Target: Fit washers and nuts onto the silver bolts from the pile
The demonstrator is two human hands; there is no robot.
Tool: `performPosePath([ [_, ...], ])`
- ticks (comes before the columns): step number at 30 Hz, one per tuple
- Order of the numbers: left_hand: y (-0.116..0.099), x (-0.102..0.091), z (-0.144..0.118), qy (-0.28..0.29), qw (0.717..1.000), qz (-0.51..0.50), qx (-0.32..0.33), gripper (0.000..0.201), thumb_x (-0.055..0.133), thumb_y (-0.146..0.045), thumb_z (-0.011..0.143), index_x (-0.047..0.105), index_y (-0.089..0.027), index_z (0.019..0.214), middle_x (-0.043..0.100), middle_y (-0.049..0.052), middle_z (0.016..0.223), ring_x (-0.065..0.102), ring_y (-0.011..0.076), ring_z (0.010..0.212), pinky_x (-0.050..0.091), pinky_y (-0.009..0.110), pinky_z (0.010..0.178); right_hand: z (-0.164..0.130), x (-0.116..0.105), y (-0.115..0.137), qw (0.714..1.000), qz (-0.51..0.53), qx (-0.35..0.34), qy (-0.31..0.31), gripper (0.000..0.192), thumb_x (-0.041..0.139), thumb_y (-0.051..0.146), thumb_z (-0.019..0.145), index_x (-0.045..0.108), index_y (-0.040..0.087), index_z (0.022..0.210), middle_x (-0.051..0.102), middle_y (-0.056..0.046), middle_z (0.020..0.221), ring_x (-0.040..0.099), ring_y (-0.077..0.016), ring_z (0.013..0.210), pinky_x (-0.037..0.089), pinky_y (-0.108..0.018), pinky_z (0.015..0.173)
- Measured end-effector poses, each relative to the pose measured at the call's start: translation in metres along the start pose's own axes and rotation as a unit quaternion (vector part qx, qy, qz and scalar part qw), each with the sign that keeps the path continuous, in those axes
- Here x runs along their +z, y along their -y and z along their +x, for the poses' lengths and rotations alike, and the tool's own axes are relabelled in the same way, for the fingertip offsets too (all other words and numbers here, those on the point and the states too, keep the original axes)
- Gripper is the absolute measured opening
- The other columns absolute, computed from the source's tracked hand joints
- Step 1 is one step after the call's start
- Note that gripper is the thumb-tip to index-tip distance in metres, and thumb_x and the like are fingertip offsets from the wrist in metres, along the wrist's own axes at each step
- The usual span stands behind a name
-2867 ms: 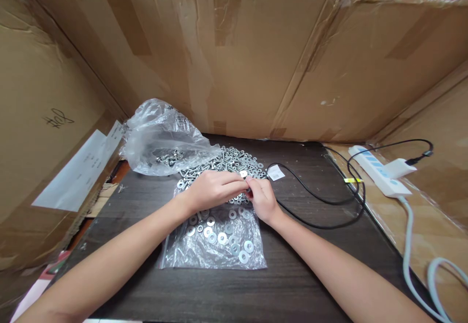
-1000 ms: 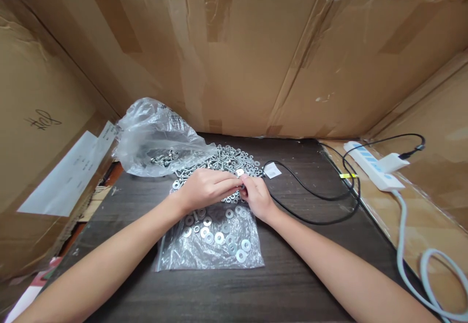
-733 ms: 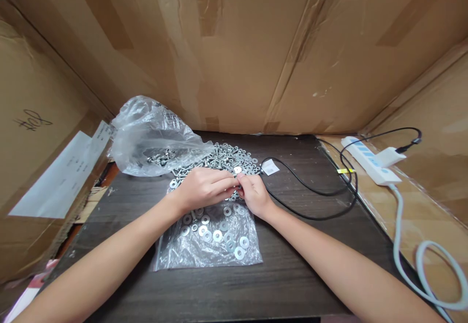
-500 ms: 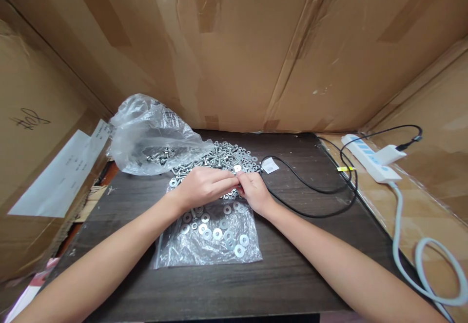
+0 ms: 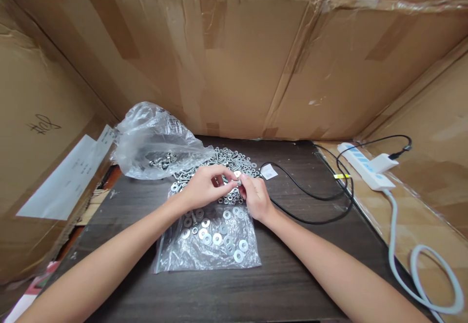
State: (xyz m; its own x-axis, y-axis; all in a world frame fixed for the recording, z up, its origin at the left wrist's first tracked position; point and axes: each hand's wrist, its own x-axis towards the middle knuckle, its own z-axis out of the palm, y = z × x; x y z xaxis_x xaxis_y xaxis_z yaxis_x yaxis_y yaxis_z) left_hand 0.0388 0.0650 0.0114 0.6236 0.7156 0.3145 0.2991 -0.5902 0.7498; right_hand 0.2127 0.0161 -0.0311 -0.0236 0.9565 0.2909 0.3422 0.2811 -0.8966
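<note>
I saw the left hand (image 5: 203, 190) and the right hand (image 5: 256, 197) meet fingertip to fingertip above the dark wooden table (image 5: 300, 274), both pinched shut on one small silver metal fastener (image 5: 237, 182) held between them; whether bolt or nut, I could not tell. Under the wrists lay a flat clear plastic bag of silver washers (image 5: 215, 245). Just behind the hands sat a loose heap of silver bolts and nuts (image 5: 237, 159), beside a crumpled clear plastic bag (image 5: 153, 137). A black cable (image 5: 314, 201) curled to the right.
</note>
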Motion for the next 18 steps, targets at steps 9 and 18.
performPosePath([
  [9,0.0104,0.0000,0.0007,0.198,0.874,-0.352,-0.269,0.025,0.056,-0.033,0.089,0.061,-0.017,0.071,0.050,0.000,0.061,0.037,0.0065,0.048,0.021,0.015,0.034,-0.0006,-0.0056,0.0046,0.971,-0.141,-0.195,-0.014,0.011,0.052,0.029,0.084,0.048,0.021,0.091,0.053,-0.003,0.079,0.049,-0.0174,0.068,0.040,-0.030,0.064],
  [18,0.0086,-0.0034,-0.0009,0.284,0.818,-0.456,-0.207,0.029,0.059,-0.036,0.091,0.062,-0.017,0.068,0.038,-0.002,0.055,0.024,0.0059,0.044,0.011,0.016,0.032,-0.0026,-0.0038,0.0064,0.939,-0.190,-0.284,-0.033,0.009,0.049,0.026,0.085,0.049,0.022,0.076,0.050,-0.002,0.067,0.045,-0.0179,0.063,0.036,-0.032,0.061],
])
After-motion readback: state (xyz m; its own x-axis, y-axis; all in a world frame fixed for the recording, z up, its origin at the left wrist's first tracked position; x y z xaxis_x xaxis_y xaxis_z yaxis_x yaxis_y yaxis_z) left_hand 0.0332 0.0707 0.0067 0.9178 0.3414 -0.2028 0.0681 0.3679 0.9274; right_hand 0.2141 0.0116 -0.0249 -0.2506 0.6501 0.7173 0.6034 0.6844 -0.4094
